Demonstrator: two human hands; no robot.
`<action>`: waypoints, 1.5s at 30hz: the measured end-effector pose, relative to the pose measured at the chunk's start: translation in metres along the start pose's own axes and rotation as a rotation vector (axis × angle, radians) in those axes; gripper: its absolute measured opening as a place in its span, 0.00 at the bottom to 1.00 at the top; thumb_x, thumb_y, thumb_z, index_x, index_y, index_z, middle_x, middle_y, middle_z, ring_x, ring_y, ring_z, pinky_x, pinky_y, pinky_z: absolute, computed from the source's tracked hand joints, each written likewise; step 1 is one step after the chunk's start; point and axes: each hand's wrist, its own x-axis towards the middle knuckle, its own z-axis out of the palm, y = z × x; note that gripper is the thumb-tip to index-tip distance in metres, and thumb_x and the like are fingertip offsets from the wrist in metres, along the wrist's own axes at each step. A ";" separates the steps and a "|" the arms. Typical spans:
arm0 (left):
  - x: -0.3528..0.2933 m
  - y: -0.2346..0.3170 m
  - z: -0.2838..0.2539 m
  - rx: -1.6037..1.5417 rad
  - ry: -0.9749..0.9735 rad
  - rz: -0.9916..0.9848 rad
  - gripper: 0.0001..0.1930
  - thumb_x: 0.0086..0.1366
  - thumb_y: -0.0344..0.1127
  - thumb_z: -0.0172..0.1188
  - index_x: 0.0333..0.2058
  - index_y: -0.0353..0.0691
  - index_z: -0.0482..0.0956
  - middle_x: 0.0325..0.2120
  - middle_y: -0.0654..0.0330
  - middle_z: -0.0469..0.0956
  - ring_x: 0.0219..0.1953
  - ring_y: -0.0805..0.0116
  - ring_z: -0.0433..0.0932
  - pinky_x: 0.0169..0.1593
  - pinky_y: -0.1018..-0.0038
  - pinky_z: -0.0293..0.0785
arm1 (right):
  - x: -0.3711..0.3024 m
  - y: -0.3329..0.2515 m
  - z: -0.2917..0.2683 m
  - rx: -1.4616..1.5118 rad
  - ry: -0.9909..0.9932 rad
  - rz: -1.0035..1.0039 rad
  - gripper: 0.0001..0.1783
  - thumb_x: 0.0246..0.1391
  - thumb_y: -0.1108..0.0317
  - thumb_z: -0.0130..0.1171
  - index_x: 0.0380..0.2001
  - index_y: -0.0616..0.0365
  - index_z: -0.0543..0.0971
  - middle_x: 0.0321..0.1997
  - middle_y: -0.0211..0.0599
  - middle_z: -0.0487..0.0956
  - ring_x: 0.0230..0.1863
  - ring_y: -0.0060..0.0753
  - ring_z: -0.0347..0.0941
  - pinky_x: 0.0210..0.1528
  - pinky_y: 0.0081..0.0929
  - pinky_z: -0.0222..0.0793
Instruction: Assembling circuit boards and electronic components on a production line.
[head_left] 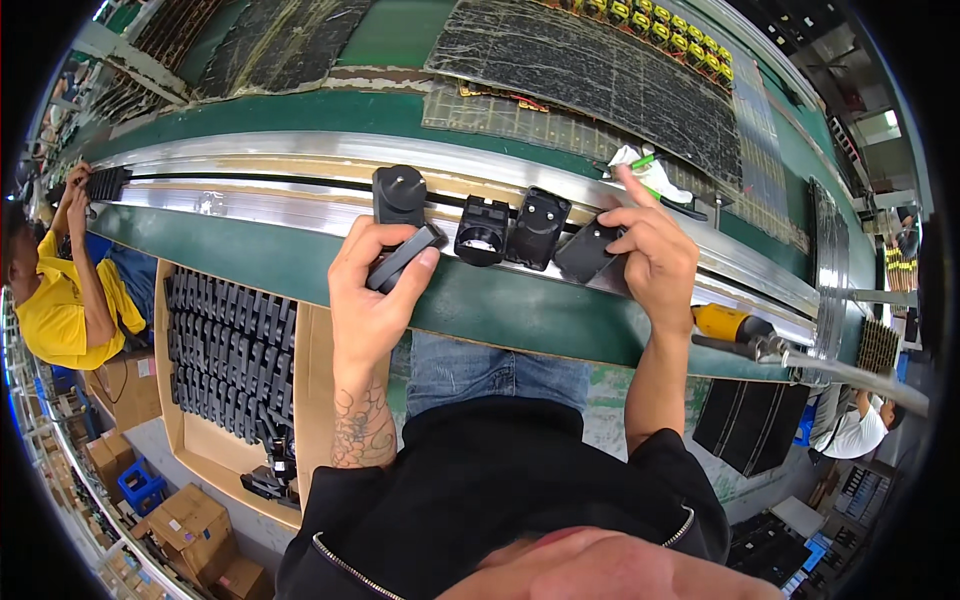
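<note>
Holding black casing (406,258) between fingertips (428,258): left hand (365,292); right hand (661,262) (apparently) pinches dark cover (584,255).

"Where is your left side?"
"My left hand (368,283) is left of the frame's centre, its thumb and fingers (352,243) bent in a pinch. The tattooed forearm (362,425) stands below it."
"And the right?"
"My right hand (664,265) sits right of centre, index finger (640,192) raised toward the top, other fingers curled, the bare forearm (655,390) nearly upright beneath."
</note>
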 end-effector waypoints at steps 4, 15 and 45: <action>0.002 0.000 0.002 -0.092 -0.041 -0.042 0.08 0.57 0.26 0.67 0.35 0.35 0.81 0.32 0.63 0.73 0.31 0.71 0.69 0.36 0.77 0.65 | 0.003 0.011 0.006 0.061 0.103 -0.065 0.13 0.41 0.91 0.53 0.14 0.61 0.69 0.43 0.29 0.84 0.64 0.51 0.75 0.57 0.35 0.74; 0.003 0.004 0.014 -0.019 0.057 0.026 0.08 0.58 0.25 0.67 0.36 0.36 0.80 0.32 0.64 0.75 0.31 0.73 0.70 0.37 0.78 0.66 | 0.005 -0.030 0.017 -0.113 0.236 -0.007 0.12 0.44 0.76 0.65 0.35 0.55 0.82 0.61 0.35 0.78 0.66 0.47 0.70 0.69 0.45 0.64; 0.001 0.000 -0.013 -0.519 0.177 -0.199 0.08 0.65 0.30 0.62 0.41 0.37 0.78 0.26 0.61 0.79 0.24 0.76 0.76 0.25 0.85 0.65 | 0.091 -0.095 0.093 -0.365 -0.057 0.333 0.16 0.49 0.64 0.69 0.16 0.62 0.77 0.26 0.37 0.77 0.23 0.45 0.72 0.30 0.42 0.68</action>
